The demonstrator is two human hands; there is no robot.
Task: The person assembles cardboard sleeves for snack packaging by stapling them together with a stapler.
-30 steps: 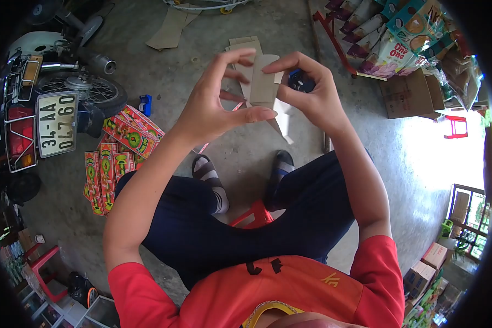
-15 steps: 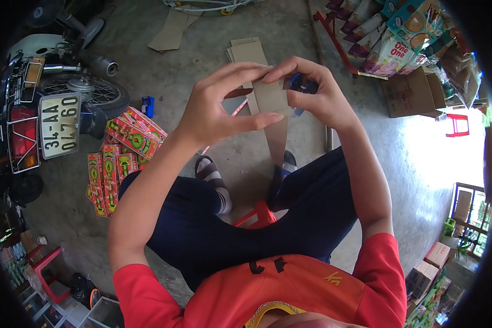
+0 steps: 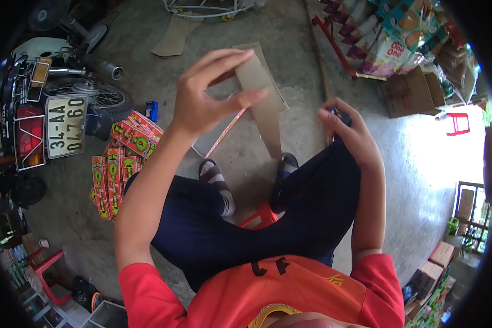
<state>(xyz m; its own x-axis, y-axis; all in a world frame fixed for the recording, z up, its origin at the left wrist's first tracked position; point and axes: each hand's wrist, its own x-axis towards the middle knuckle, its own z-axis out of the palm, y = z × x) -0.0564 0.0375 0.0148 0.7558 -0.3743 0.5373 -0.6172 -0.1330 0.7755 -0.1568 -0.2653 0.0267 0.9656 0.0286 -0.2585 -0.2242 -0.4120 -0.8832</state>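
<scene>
**Bare Hands, Plain Board: Light Card Held Above a Concrete Floor**

Seen from the head camera, a long, tapering piece of grey-brown cardboard hangs in front of the person, above the smooth grey concrete floor. The left hand curves around its upper part, fingers at the top edge and thumb across the face, apparently a loose pinch. The right hand, well apart near the knee, has its fingers closed around a small dark-blue object, mostly hidden.

The board looks light, dry and fairly stiff, likely to grip well but crease if squeezed; its long edges seem the safest hold, the narrow lower end the easiest to bend. Behind it lies more flat, matte brown cardboard. Beside that sits a shallow grey-lined tray with a red printed edge; glossy red-and-green printed cartons lie heaped at left.
</scene>
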